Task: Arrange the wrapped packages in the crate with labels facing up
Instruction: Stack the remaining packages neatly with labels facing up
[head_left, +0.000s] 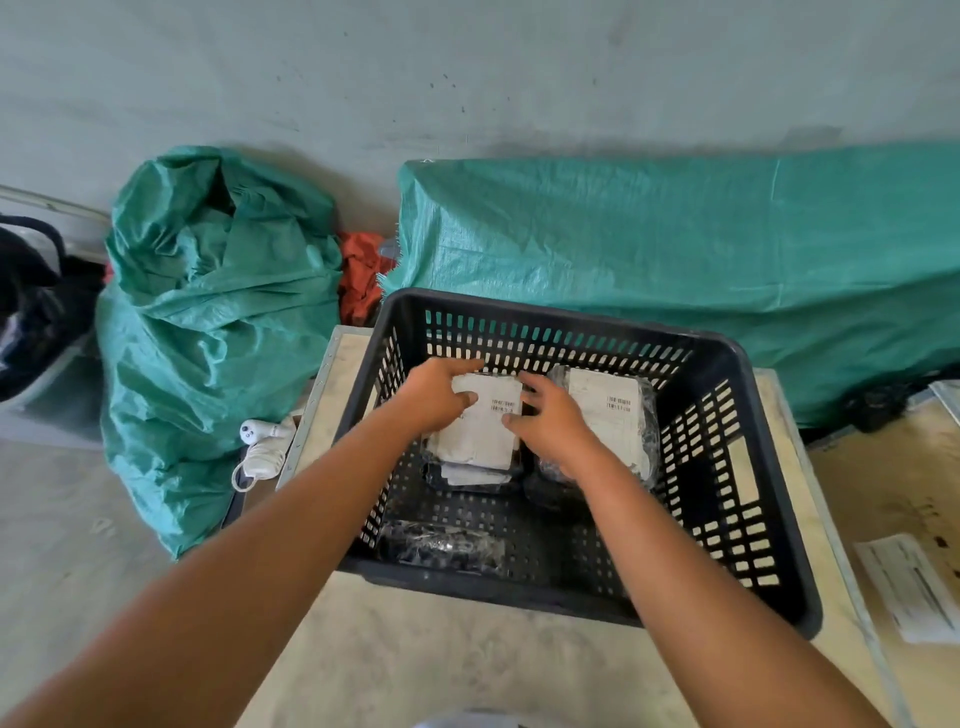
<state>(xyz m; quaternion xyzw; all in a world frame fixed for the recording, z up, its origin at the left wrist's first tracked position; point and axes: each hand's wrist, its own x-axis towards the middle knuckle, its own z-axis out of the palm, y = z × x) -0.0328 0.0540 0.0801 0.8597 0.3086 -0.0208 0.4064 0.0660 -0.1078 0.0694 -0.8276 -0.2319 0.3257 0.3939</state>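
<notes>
A black slotted crate (748, 447) stands on a pale table. Inside at the far left lies a black wrapped package with a white label facing up (480, 431), on top of another labelled package beneath it. My left hand (434, 397) grips its left edge and my right hand (550, 421) holds its right edge. To the right lies a second wrapped package (610, 410), label up, partly behind my right hand. A third black wrapped package (441, 545) lies at the crate's near left with no label showing.
The pale table (415, 649) carries the crate. Two green woven sacks sit behind, one (213, 322) left and one (649, 249) right, with red cloth (361, 275) between them. A white charger with cord (260, 447) lies left of the table. A paper sheet (914, 587) lies far right.
</notes>
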